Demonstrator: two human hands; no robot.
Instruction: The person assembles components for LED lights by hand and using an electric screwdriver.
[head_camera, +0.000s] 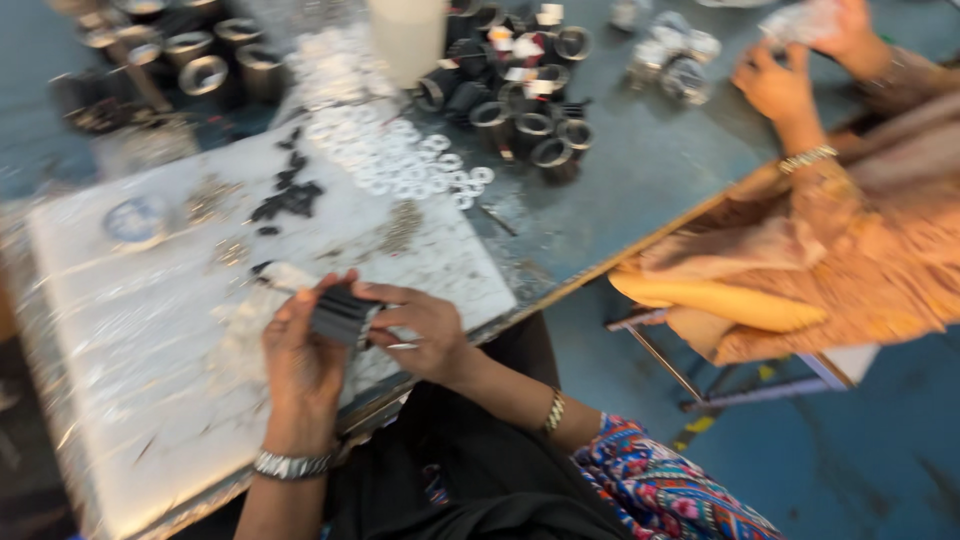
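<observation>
Dark grey ribbed part (342, 314) between both hands; silvery-white board (150, 330) beneath; white rings (400, 155) beyond; blue-red patterned sleeve (665, 490) (right arm); silver bracelet (291, 464), left wrist.

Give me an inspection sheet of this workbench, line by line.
Surface: pale scuffed board lying on a blue-grey metal table.
Job's things: small dark ribbed cylindrical part, held between both hands.
Clutter: scattered white flat rings; black short metal sleeves; small black bits; white plastic container.
Grippers: left hand and right hand both grip the part.
Cables: nothing seen.
Surroundings: a co-worker's hands at the far edge; blue floor.
</observation>
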